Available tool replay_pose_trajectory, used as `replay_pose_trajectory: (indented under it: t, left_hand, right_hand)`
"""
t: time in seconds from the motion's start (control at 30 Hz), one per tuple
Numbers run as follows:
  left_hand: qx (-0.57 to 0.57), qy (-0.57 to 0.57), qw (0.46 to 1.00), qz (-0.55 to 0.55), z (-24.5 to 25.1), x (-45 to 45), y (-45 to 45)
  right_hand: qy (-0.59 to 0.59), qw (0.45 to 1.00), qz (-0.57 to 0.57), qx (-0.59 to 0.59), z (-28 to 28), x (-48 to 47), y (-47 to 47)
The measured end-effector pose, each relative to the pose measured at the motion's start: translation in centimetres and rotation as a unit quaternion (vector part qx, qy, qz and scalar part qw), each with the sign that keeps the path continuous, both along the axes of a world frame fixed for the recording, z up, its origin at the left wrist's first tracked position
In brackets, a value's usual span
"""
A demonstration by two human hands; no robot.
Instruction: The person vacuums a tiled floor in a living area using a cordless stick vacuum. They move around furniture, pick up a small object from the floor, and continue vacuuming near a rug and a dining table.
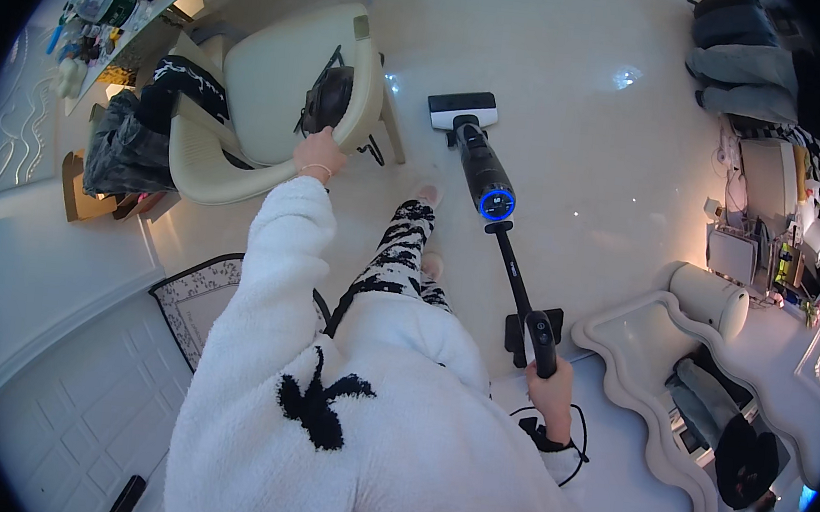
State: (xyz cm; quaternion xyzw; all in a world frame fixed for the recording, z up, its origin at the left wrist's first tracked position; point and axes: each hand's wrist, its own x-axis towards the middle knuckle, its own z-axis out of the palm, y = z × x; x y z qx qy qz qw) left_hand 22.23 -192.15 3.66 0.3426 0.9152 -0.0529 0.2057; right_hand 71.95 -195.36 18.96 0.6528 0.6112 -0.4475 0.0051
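My right hand (pixel 551 388) is wrapped around the black handle of a cordless floor washer (pixel 491 171). Its floor head (pixel 462 110) rests flat on the shiny floor, and a blue ring glows around its round display. My left hand (pixel 321 155) grips the curved top rail of a cream padded chair (pixel 288 59). Right beside those fingers, a dark leather bag (pixel 332 99) sits against the inside of the rail. Dark jeans (pixel 128 147) and a black garment with a white pattern (pixel 188 83) are draped over the chair's far side.
A cluttered table (pixel 148 16) stands beyond the chair. An open cardboard box (pixel 83 187) sits by the wall. On my right are a wavy-framed mirror (pixel 649 420), a cream cylinder (pixel 709 300) and folded or hanging trousers (pixel 743 66). A bordered mat (pixel 206 296) lies left of my legs.
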Motion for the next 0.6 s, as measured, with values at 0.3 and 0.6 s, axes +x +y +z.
replay_pose_trajectory:
  t: [0.3, 0.6]
  left_hand:
    - [-0.019, -0.003, 1.000, -0.021, -0.4, -0.4, 0.0]
    - [0.010, -0.019, 1.000, -0.009, -1.1, -0.6, -0.5]
  right_hand:
    - [0.000, 0.998, 0.005, -0.055, -1.1, -5.1, 7.0]
    - [0.044, 0.995, 0.091, 0.000, -10.4, -20.3, 22.6]
